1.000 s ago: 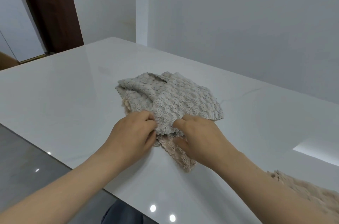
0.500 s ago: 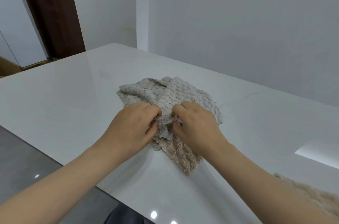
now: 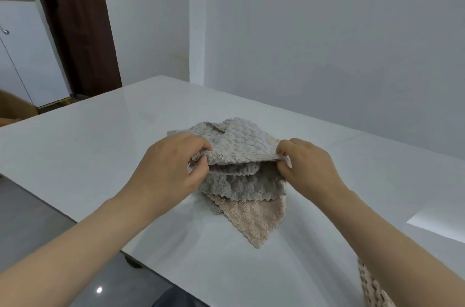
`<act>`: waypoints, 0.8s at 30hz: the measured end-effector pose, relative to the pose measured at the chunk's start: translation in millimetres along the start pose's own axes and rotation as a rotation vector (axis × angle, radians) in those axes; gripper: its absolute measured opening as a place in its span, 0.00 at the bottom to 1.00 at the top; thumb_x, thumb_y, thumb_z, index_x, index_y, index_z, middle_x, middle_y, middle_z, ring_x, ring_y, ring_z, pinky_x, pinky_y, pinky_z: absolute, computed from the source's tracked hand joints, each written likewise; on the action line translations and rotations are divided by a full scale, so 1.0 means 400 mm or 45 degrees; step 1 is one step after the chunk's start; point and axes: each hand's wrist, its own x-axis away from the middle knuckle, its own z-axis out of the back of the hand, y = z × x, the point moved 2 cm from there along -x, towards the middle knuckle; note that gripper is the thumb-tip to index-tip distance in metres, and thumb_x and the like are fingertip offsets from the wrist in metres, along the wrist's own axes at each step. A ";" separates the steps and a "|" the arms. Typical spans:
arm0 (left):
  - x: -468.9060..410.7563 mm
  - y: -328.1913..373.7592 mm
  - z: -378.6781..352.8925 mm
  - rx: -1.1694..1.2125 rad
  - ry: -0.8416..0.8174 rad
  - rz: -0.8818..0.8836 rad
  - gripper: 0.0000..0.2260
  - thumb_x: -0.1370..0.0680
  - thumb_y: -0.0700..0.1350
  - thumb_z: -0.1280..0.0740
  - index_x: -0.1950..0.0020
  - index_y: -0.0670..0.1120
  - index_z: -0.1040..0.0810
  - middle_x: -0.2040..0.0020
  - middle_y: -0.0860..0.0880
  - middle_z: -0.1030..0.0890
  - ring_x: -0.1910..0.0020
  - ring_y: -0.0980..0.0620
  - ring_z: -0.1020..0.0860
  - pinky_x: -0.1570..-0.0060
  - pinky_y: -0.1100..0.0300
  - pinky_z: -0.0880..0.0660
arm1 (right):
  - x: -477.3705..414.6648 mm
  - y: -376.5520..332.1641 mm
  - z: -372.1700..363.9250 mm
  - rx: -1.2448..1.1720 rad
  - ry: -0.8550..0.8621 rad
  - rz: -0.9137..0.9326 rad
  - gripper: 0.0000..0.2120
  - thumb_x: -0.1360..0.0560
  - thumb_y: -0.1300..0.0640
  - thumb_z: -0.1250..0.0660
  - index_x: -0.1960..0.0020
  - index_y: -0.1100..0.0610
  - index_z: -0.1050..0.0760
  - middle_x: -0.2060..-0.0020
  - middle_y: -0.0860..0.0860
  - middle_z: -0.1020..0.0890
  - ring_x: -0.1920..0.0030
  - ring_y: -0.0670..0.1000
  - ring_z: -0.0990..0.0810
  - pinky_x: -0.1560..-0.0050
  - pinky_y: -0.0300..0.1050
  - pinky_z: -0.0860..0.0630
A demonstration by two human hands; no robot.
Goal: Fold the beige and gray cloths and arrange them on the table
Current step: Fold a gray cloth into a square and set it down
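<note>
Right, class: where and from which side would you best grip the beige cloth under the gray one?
Probably its pointed corner, pinched from the near side. Only that corner of the beige cloth sticks out flat and free; the gray cloth covers the rest.

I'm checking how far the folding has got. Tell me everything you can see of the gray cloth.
The gray cloth is fluffy and bumpy, like soft microfiber, with scalloped edges. It is bunched in loose layers, not neatly folded. The left hand and right hand each pinch its upper layer's near edge, holding it raised so lower gray folds show. It lies on a beige cloth, whose corner sticks out toward the person, on the white table.
</note>
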 end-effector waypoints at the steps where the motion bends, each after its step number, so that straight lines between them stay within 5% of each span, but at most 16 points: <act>1: -0.006 -0.002 0.007 -0.001 0.009 0.004 0.12 0.27 0.49 0.42 0.52 0.48 0.21 0.63 0.57 0.25 0.64 0.56 0.28 0.63 0.67 0.33 | -0.001 0.007 0.011 0.006 0.022 -0.010 0.06 0.24 0.56 0.39 0.49 0.53 0.25 0.55 0.48 0.20 0.53 0.52 0.22 0.57 0.47 0.25; 11: -0.065 0.000 0.106 -0.041 0.121 -0.032 0.07 0.26 0.43 0.36 0.51 0.46 0.20 0.60 0.52 0.22 0.61 0.52 0.26 0.59 0.56 0.26 | -0.020 0.020 0.148 0.007 0.197 0.000 0.05 0.22 0.55 0.39 0.50 0.54 0.25 0.54 0.48 0.18 0.53 0.53 0.21 0.57 0.45 0.27; 16: -0.103 0.017 0.155 -0.018 0.230 -0.035 0.05 0.26 0.41 0.35 0.53 0.45 0.20 0.60 0.52 0.22 0.62 0.52 0.26 0.59 0.56 0.26 | -0.027 0.001 0.219 -0.067 0.440 -0.026 0.02 0.24 0.58 0.39 0.54 0.56 0.31 0.66 0.52 0.19 0.65 0.57 0.22 0.64 0.49 0.25; 20: -0.139 0.033 0.201 -0.002 0.378 -0.001 0.04 0.25 0.38 0.35 0.56 0.44 0.21 0.62 0.52 0.22 0.61 0.52 0.27 0.59 0.57 0.29 | -0.036 -0.026 0.290 0.004 0.635 -0.017 0.03 0.25 0.60 0.39 0.55 0.58 0.33 0.73 0.52 0.25 0.73 0.57 0.27 0.71 0.45 0.33; 24: -0.169 0.044 0.243 -0.032 0.446 -0.032 0.04 0.24 0.39 0.36 0.56 0.43 0.21 0.62 0.52 0.23 0.62 0.52 0.28 0.59 0.60 0.33 | -0.053 -0.027 0.351 0.033 0.491 0.002 0.07 0.26 0.60 0.39 0.48 0.57 0.31 0.66 0.51 0.21 0.65 0.57 0.24 0.66 0.47 0.29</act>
